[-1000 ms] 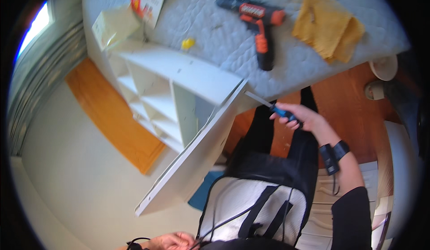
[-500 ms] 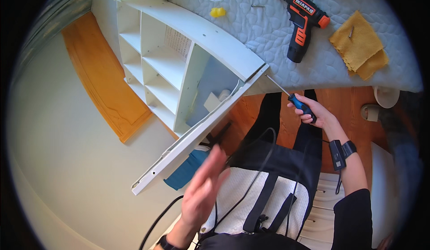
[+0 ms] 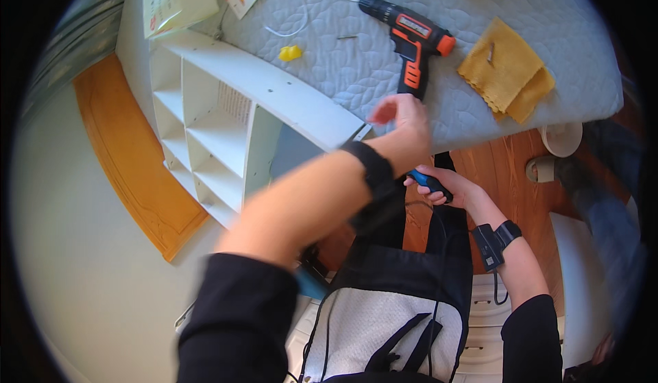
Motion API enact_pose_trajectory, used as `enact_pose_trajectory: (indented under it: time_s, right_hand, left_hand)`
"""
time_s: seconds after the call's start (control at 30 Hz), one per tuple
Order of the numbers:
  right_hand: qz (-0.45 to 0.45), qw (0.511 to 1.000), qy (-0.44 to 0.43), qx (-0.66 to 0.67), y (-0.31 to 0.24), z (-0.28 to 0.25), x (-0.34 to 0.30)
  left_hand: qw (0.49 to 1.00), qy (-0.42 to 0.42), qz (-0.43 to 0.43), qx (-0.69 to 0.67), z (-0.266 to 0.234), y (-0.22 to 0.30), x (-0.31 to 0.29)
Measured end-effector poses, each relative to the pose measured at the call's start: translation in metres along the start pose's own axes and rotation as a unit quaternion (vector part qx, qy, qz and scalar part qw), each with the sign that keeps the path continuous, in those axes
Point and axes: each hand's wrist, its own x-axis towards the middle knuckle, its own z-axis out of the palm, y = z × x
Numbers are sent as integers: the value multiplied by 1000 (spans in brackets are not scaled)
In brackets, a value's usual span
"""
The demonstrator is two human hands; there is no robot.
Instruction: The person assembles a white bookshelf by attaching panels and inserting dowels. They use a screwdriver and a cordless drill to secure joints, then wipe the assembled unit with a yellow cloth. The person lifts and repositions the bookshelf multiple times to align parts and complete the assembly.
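Observation:
My right hand [image 3: 449, 185] is closed around the handle of a screwdriver [image 3: 439, 189], blue and black. Its shaft and tip are hidden behind my left wrist. My left hand [image 3: 406, 119] reaches across, over the near corner of the white shelf unit [image 3: 301, 112], where a long white panel meets it. The fingers are curled and partly hidden, so their hold cannot be made out. Just beyond the left hand lies a black and orange cordless drill [image 3: 410, 43] on the quilted bed cover [image 3: 322, 74].
On the bed are a yellow cloth [image 3: 507, 67] with a screw [image 3: 490, 53] on it, another screw [image 3: 347, 37], a small yellow piece [image 3: 290, 53] and a white cable. An orange-brown wooden board [image 3: 123, 157] stands at the left. Another person's legs [image 3: 606, 191] show at the right.
My left hand has swung up and right from below the white panel to its far corner, covering the screwdriver's shaft. My right hand keeps its hold. The view has shifted a little.

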Motion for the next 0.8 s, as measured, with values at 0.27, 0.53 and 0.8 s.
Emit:
enact_pose_trajectory:
  time_s: [0.27,0.53,0.8]
  right_hand:
    - [-54,998,18,-11,13,-3,3]
    - [-81,996,30,-39,16,-6,2]
    - [-63,997,51,-6,14,1,2]
  left_hand:
    - [983,-111,98,-107,71,-84,-108]
    - [967,-86,65,-230,86,-85,-162]
    - [958,-31,99,-266,102,-105,-162]
